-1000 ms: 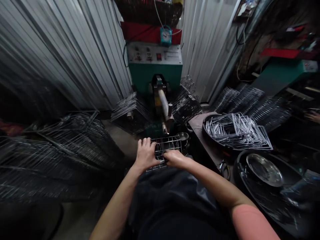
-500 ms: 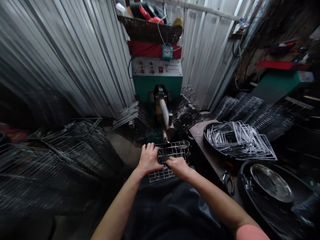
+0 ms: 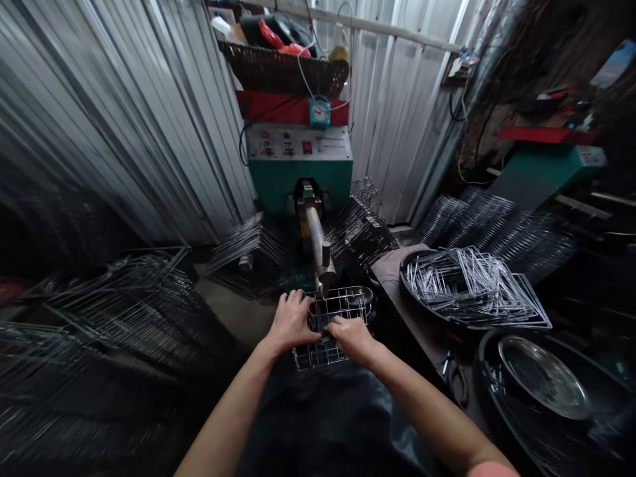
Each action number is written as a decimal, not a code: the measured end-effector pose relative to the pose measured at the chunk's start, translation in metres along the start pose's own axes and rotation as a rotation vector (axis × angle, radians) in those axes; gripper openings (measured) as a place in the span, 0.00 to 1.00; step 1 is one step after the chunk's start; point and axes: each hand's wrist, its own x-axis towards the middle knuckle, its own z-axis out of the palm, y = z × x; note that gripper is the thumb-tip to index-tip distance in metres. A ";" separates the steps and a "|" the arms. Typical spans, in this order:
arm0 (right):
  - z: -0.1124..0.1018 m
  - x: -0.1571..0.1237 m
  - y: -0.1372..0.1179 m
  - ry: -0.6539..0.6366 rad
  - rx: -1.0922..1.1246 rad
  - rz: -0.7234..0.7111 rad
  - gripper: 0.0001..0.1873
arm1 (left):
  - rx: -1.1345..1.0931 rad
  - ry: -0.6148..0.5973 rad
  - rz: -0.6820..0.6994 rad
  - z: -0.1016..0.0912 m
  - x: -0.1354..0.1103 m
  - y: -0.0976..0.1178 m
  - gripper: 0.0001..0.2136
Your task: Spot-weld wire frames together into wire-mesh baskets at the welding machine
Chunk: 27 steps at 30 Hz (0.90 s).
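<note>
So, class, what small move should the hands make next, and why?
Perhaps nudge the rack to line it up under the tip of the machine: left hand and right hand are on it, and the tip points down near its far edge.

A silvery wire rack (image 3: 348, 310), its thin rods crossed in a grid of rectangular cells, is held low in front of the worker, left hand (image 3: 291, 321) at its L. side, right hand (image 3: 352, 338) nr. the ctr. The far pt. slants slightly, its R. end a bit farther off; the nr. pt., w/ closer-set wires, shows below the hands, its edge by the lap. Rods catch the light; cells btwn. are dark, exact grip pts. hidden.
</note>
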 end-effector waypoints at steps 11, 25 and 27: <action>-0.003 0.000 -0.003 0.020 -0.010 0.009 0.16 | -0.040 -0.050 -0.008 -0.001 0.008 -0.006 0.28; 0.004 0.004 0.015 0.198 0.099 0.263 0.19 | 0.028 -0.042 -0.029 0.004 0.036 -0.020 0.32; 0.002 0.002 0.020 0.188 0.086 0.313 0.18 | 0.008 -0.051 -0.018 0.005 0.040 -0.023 0.33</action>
